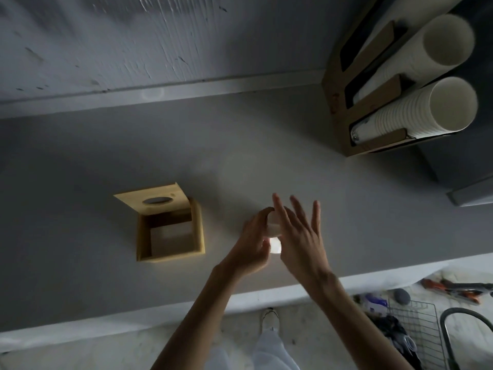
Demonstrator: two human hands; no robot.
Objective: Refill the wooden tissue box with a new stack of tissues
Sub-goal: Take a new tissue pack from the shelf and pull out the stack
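Observation:
The wooden tissue box (pixel 198 231) stands open on the grey counter, left of centre, and its inside looks bare. Its lid (pixel 138 201), with an oval slot, leans at the box's far edge. To the right of the box, both hands meet around a white stack of tissues (pixel 274 231). My left hand (pixel 252 244) curls around the stack's left side. My right hand (pixel 298 236) lies against its right side with the fingers straight and spread. Most of the stack is hidden between the hands.
A wooden holder (pixel 344 102) with two stacks of white paper cups (pixel 416 108) stands at the counter's back right. Behind the grey counter (pixel 80 161) is a wall. Below the front edge, a wire basket (pixel 416 324) and tools lie on the floor at right.

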